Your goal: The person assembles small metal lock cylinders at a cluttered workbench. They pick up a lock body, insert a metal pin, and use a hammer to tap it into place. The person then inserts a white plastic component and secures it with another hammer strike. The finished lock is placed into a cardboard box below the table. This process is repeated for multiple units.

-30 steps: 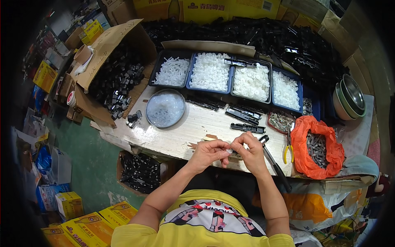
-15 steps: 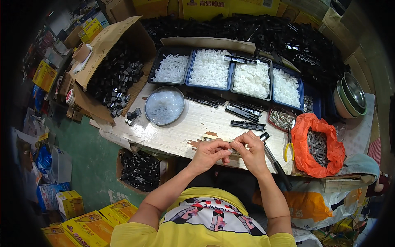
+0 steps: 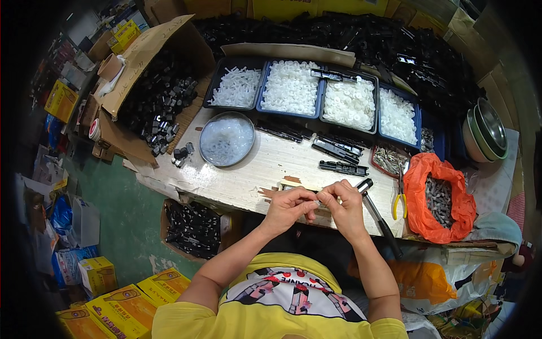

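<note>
Person seen from above. Both forearms are bare from the short sleeves down to the left hand point(image 3: 289, 206) and the right hand point(image 3: 345, 208); no gloves, rings or wristbands are visible. The garment is a bright yellow short-sleeved shirt point(image 3: 282, 305) bearing a white chest panel printed with red and black figures beneath an arc of lettering.

A worn, pale wooden bench point(image 3: 248, 175) carries four blue trays of white plastic parts point(image 3: 293, 87) along its far side. Nearer lie a round metal bowl point(image 3: 227, 139), black moulded strips point(image 3: 337, 151), yellow-handled pliers point(image 3: 400, 200) and an orange bag of dark pieces point(image 3: 446, 192).
</note>
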Demonstrator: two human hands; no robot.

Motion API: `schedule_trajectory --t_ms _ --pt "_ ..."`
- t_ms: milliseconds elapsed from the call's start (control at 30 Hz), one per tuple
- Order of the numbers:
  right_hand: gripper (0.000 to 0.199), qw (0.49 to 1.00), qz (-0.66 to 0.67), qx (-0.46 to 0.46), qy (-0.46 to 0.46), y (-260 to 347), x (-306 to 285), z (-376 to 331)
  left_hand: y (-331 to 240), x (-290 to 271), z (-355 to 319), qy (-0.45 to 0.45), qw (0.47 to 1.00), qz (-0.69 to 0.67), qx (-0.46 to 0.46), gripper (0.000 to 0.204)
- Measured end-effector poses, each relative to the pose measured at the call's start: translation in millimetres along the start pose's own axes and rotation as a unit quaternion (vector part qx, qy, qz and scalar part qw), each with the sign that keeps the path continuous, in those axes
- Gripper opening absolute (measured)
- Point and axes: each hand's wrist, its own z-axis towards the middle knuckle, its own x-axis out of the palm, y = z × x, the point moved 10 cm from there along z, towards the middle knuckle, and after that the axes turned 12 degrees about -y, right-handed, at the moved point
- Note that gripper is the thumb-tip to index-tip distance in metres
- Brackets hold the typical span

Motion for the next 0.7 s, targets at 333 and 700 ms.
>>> schedule_trajectory --t_ms 333,700 --pt "0.016 0.964 -0.113 -0.228 -0.081 42.9 -5.6 -12.0 7.7 -16.9 6.8 -0.055 0.994 -0.088 -0.039 0.011" --pt "0.017 0.946 -0.154 -0.275 -0.073 49.5 6.8 -11.9 -4.6 -26.1 11.1 -0.073 0.996 0.056 -0.012 0.011"
